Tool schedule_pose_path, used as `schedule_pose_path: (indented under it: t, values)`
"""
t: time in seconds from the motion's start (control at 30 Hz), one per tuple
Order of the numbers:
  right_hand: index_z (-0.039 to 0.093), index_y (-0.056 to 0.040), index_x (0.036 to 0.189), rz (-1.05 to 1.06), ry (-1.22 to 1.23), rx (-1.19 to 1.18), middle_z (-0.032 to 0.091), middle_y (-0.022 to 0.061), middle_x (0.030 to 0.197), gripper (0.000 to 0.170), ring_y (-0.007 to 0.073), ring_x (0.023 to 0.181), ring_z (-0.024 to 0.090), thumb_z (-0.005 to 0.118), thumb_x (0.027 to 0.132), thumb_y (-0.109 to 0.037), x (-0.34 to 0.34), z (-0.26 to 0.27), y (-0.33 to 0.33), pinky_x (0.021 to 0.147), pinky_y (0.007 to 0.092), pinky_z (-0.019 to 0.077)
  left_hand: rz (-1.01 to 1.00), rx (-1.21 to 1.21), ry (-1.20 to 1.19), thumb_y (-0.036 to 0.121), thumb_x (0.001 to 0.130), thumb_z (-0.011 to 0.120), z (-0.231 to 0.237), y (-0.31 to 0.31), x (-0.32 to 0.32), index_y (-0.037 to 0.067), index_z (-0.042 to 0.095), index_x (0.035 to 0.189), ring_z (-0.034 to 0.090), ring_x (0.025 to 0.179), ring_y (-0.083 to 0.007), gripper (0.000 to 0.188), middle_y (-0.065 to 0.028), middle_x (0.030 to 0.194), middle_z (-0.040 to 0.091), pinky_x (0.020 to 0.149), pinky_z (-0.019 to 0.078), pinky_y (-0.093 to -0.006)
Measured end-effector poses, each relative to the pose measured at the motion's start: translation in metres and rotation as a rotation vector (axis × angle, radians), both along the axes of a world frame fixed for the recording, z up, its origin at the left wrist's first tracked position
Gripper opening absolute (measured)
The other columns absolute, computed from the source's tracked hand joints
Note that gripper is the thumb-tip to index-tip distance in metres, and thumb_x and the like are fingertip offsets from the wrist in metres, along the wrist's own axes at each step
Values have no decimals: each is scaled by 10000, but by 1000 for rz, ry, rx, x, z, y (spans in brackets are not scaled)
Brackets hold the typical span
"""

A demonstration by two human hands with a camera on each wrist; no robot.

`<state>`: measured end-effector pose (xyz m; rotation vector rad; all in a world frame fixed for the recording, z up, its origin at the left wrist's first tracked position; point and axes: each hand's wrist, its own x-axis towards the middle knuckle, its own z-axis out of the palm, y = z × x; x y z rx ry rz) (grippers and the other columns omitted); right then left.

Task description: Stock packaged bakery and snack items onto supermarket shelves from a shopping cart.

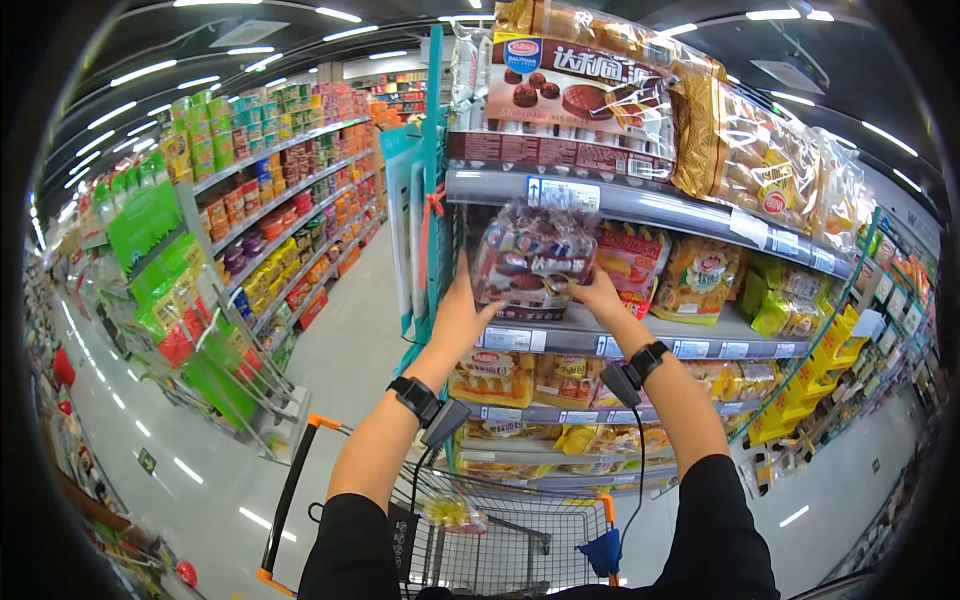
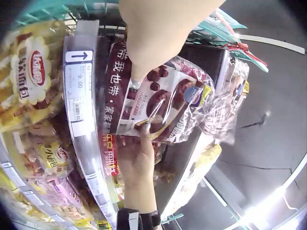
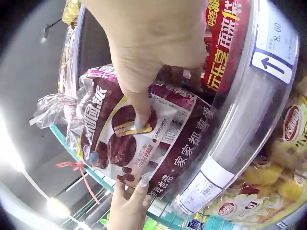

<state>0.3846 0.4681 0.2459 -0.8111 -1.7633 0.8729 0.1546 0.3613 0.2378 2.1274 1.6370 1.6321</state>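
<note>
A clear plastic bag of chocolate pies, brown and white with pictures of the pies on its front, stands at the left end of the middle shelf. My left hand grips its left side, and my right hand holds the opposite side. Seen from the left wrist, the left thumb lies against the lower front of the bag. The right wrist view shows the right thumb pressing on the printed pie picture; the other right fingers are hidden behind the bag.
Larger pie packs fill the shelf above. Bagged breads stand to the right, with more on lower shelves. A price-tag rail runs along the shelf front. Below my arms is a wire shopping cart; an aisle lies left.
</note>
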Motion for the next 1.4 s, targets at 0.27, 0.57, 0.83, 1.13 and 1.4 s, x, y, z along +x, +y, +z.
schedule_pose_path:
  t: [0.27, 0.57, 0.83, 1.13, 1.4]
  values:
    - [454, -20, 1105, -132, -83, 51, 566, 85, 972, 467, 136, 824, 533, 690, 729, -164, -33, -13, 32, 684, 270, 443, 69, 42, -56, 89, 710, 665, -7, 24, 0, 41, 3, 1370, 364, 1148, -428, 935, -279, 1286, 277, 934, 362, -415]
    - [458, -17, 1153, -465, -125, 119, 575, 125, 1017, 542, 197, 916, 545, 695, 715, -233, -73, -25, 55, 793, 299, 427, 325, -35, 112, 80, 798, 477, -45, 83, 2, 28, 124, 1361, 274, 1213, -428, 667, -308, 1356, 137, 1005, 276, -431]
    - [367, -16, 1228, -658, -391, 315, 544, 304, 998, 660, 443, 948, 518, 566, 776, -453, -81, -29, 51, 795, 445, 426, 280, -109, 218, 182, 781, 479, -37, 66, -6, -33, 123, 1339, 194, 1259, -431, 696, -319, 1362, 83, 1029, 254, -430]
    - [370, -14, 1117, -736, -554, 291, 562, 314, 868, 547, 464, 838, 540, 504, 817, -452, -85, -22, 38, 715, 498, 437, 263, -110, 167, 185, 775, 469, -34, 61, -6, 19, 153, 1356, 267, 1227, -429, 682, -270, 1383, 99, 991, 311, -430]
    - [493, 90, 1021, -373, -958, 118, 593, 271, 885, 700, 375, 830, 601, 567, 699, -528, -58, 43, -23, 690, 439, 492, 263, -51, 127, 161, 753, 498, -42, 72, -1, -85, 292, 1264, 218, 1281, -355, 604, -244, 1368, 234, 1056, 199, -400]
